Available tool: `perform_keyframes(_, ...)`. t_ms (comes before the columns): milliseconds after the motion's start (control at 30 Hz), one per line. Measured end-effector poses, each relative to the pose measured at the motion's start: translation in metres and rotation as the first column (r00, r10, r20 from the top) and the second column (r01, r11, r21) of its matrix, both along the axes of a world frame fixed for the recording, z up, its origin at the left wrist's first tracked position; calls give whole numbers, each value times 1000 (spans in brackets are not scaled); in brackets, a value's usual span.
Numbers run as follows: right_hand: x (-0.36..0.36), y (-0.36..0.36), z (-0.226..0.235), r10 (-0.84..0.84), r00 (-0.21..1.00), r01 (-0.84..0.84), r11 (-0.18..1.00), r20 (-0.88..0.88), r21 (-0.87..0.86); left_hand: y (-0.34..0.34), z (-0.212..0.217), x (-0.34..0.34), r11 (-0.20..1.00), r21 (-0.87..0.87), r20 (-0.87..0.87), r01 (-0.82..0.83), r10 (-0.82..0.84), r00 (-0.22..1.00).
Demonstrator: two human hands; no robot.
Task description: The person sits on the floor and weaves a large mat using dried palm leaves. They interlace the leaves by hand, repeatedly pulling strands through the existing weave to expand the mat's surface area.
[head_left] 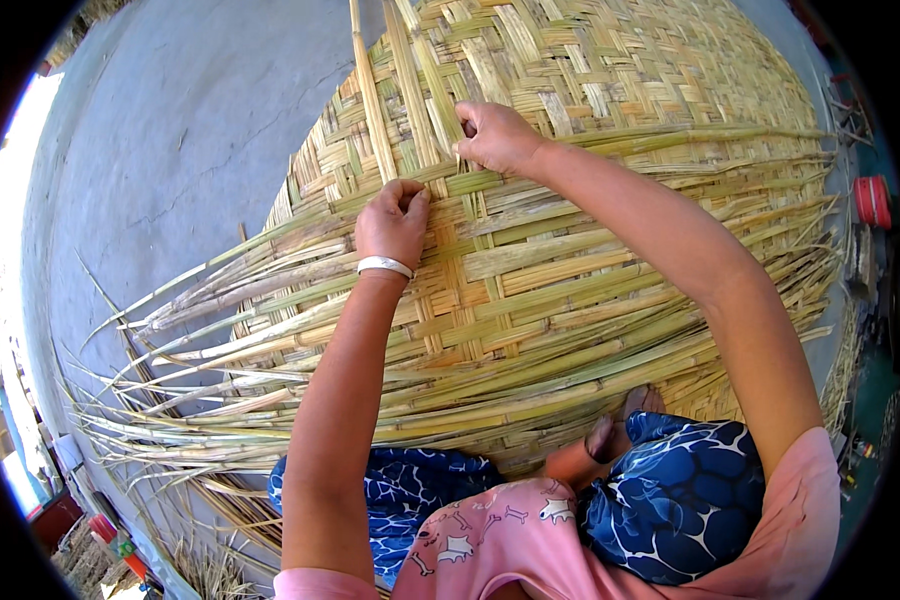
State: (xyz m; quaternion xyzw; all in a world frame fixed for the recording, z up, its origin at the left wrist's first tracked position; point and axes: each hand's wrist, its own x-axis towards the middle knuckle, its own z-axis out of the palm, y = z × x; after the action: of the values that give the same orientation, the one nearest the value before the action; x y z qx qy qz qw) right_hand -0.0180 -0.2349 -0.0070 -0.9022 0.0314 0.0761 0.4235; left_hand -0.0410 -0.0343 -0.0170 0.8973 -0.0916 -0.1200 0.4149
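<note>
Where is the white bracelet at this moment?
In the head view, a little left of centre, the white bracelet is around the person's left wrist, just below the left hand and above the woven mat.

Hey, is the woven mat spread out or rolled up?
Spread out. The woven mat lies open across the grey floor, its crisscross weave facing up.

Woven mat (610, 70) flat on floor (210, 110); bare floor to its left. Loose strips (530, 372) lie crosswise over the mat's near half, ends running past its left edge. Left hand (392, 222) at the mat's left part; right hand (502, 138) farther forward and to the right. Lengthwise strips (373, 95) extend forward beyond left hand. Person's foot (602, 440) behind both hands, at near side.
</note>
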Motion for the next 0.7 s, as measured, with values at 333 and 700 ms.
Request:
perform_keyframes(333, 3, 4, -11, 12, 997, -17, 997, 71, 78, 2, -9, 4, 999, -47, -74, -26, 23, 997)
perform_keyframes(700, 3, 28, 10, 60, 997, -54, 993, 56, -103, 6, -15, 6, 987, -154, -159, -43, 18, 987)
